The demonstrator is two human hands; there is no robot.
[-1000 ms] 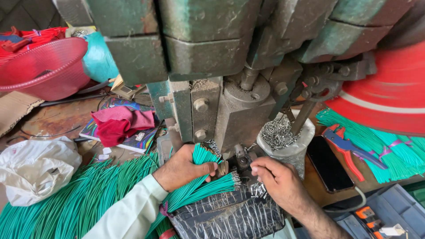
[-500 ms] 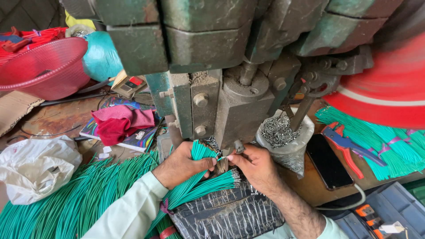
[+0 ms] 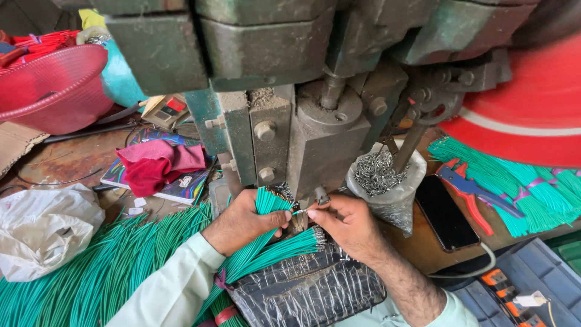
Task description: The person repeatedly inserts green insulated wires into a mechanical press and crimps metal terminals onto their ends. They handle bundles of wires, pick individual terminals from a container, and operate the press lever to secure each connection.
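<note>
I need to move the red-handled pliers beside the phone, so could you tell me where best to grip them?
Grip the red-handled pliers by the red handles, coming from above on the near side. The blue jaw end points toward the machine, while the handles lie flat and free beside the phone.

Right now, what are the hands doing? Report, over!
Left hand grips a bundle of green wires. Right hand pinches one wire end under the green press. Bag of small metal pieces sits just right of it.

red wheel point(image 3: 526, 115) motion-blurred and cut off at right, green wire pile point(image 3: 78, 284) cropped at bottom edge
</note>
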